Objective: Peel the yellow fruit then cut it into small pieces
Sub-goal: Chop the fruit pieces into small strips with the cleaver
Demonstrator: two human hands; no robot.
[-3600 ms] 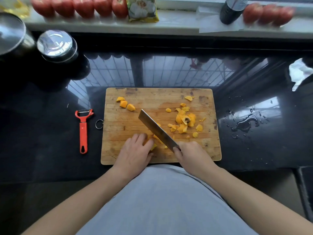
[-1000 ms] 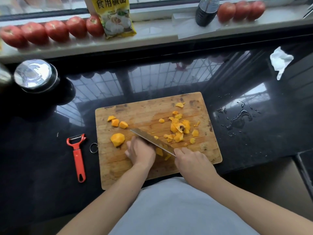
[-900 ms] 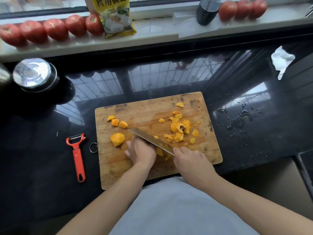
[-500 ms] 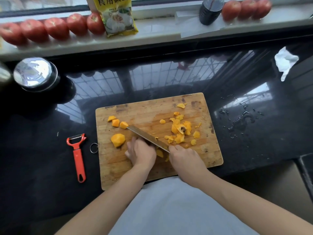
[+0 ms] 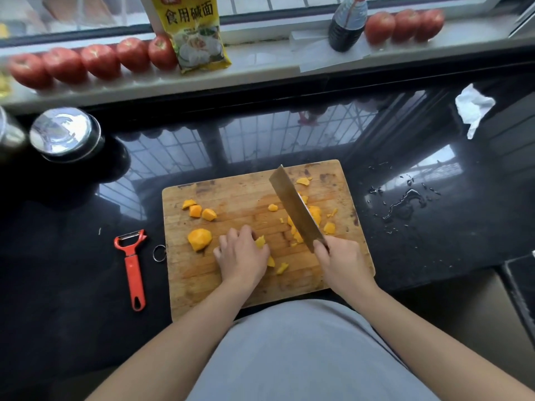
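Nearest the body, the left hand (image 5: 241,257) is lying knuckles-up on the worn wooden cutting board (image 5: 231,287), its grip curled down over a small piece of yellow fruit (image 5: 260,241) that is peeking out past the fingertips. Just beside it, the right hand (image 5: 343,263) is wrapping its grip tight around the handle of a broad steel cleaver (image 5: 295,208), whose blade is angling up and away over the scattered yellow fruit scraps (image 5: 317,217) (partly hiding them). A larger peeled yellow fruit chunk (image 5: 199,239) is sitting left of the left hand, three small cut yellow cubes (image 5: 199,211) beyond it. Off the board, a red-handled peeler (image 5: 131,264) is lying on the glossy black desk (image 5: 72,256).
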